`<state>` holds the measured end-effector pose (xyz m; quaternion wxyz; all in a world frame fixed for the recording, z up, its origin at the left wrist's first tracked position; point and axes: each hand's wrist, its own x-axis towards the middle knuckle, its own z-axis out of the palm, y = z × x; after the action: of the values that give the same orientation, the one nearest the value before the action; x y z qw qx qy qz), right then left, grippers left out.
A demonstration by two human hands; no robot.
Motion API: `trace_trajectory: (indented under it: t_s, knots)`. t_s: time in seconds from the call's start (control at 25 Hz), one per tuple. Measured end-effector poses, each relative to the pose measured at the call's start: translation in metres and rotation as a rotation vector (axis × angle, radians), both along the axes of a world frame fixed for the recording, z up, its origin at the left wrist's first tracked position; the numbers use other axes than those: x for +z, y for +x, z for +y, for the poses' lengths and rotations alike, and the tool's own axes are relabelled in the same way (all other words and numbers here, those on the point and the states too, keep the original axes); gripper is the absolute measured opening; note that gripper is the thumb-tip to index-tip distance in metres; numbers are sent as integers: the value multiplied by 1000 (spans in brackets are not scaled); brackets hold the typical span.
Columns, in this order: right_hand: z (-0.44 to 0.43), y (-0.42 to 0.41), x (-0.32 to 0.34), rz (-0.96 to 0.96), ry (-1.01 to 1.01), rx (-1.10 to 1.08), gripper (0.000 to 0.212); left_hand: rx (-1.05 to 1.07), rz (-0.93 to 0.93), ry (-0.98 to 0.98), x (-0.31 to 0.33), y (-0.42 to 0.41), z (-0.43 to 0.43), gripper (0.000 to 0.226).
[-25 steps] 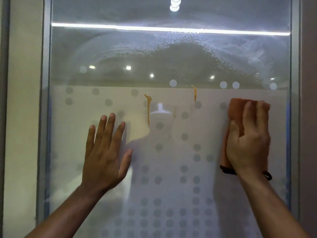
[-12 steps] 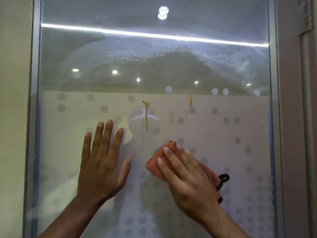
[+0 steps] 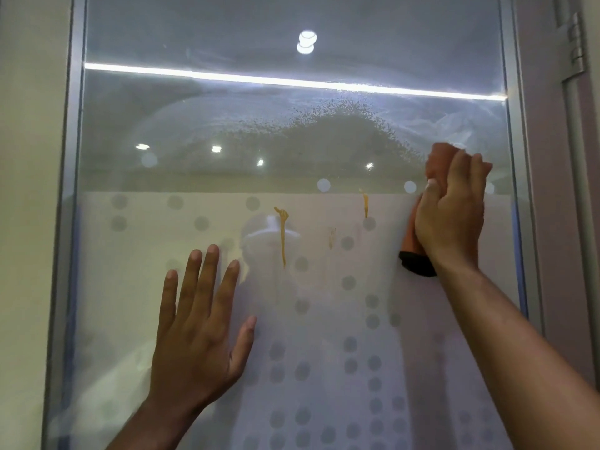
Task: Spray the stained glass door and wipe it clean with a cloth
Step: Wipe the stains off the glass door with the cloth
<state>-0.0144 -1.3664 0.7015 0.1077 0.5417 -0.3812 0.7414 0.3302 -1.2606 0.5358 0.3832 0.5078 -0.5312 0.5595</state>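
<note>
Pressing an orange cloth [image 3: 436, 168] flat against the glass door [image 3: 194, 125] near its right edge, the right hand [image 3: 451, 216] covers most of it, fingers [image 3: 467, 170] closed over the fabric. The left hand [image 3: 198, 336] lies palm-flat on the frosted lower pane, fingers spread and holding nothing. Two yellow-brown drip stains [image 3: 283, 235] run down the glass between the hands, apart from the cloth.

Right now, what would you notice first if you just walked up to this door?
Probably the long orange drip running down the middle of the glass door, with a shorter drip to its right. Next, the right hand pressing an orange cloth near the right edge, and the left hand flat on the glass lower down.
</note>
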Motion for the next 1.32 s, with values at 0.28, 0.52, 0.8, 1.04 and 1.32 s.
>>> trace_trajectory:
  t_s: [0.28,0.52,0.8,1.04,1.32]
  knots:
    - [31,73,-19,560,-258,-12,67,-2,-6,-7,0,0,-2,78]
    - [29,79,-112,936,-508,-53,57,-23,4,0,5,-7,10,75]
    - [4,10,-73,526,-214,-104,61,32,7,-32,43,19,37,74]
    - [4,-5,15,126,-39,-11,55,61,36,-52,73,64,51,75]
    - [53,100,19,674,-297,14,68,7,10,-40,68,74,40,77]
